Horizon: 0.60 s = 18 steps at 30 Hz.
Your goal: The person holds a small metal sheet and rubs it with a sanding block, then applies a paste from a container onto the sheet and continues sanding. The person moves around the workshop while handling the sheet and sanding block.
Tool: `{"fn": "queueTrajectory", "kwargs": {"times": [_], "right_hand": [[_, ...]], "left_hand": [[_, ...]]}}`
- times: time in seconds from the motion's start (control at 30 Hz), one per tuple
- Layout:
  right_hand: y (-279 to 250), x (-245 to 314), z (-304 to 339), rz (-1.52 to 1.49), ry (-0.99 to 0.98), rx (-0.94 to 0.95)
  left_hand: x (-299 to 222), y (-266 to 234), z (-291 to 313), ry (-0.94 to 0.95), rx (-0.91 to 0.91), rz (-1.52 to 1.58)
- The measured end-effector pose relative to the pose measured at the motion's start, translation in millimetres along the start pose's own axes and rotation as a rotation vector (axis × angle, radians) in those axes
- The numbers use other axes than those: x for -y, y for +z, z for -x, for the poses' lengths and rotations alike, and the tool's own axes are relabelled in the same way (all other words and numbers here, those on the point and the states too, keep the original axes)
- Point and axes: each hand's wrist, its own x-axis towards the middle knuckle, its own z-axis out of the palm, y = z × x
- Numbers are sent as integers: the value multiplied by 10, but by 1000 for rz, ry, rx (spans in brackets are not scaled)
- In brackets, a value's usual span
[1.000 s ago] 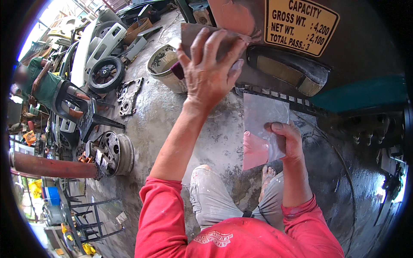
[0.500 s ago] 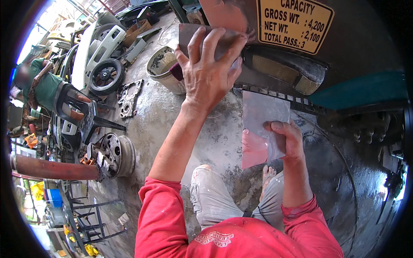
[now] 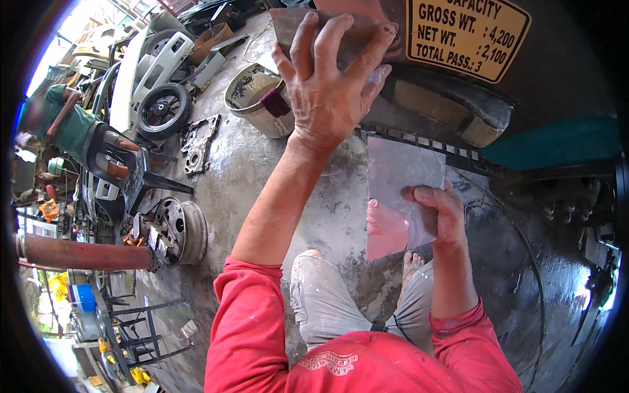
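Observation:
My left hand [image 3: 325, 88] presses a thin, flat grey spreader [image 3: 288, 29] to the dark vehicle body, near a pink patch of filler [image 3: 350, 6] at the top of the view. Its fingers are spread over the sheet's face; the thumb lies at the lower edge. Lower down and to the right, my right hand [image 3: 444, 211] grips a flat grey mixing board [image 3: 403, 164] with the thumb on top and the other fingers hidden beneath. A smooth mass of pink filler [image 3: 385, 226] covers the board's lower left corner.
A yellow sign plate [image 3: 458, 36] and a long lamp [image 3: 452, 108] are on the body. A bucket [image 3: 259, 105] with a dark red cloth [image 3: 275, 103] stands left of my left hand. Beyond are a tyre [image 3: 164, 112], a wheel rim [image 3: 190, 232] and a seated person [image 3: 75, 124].
My left hand and the spreader have moved up and slightly right along the body, uncovering more of the bucket and cloth. The right hand with the board has hardly moved.

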Motion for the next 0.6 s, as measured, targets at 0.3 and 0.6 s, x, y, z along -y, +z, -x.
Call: {"fn": "queueTrajectory", "kwargs": {"times": [0.3, 0.6], "right_hand": [[35, -53, 13, -8, 51, 53], [66, -48, 46, 19, 28, -8]], "left_hand": [[196, -313, 204, -13, 226, 27], [71, -455, -379, -44, 141, -41]]}}
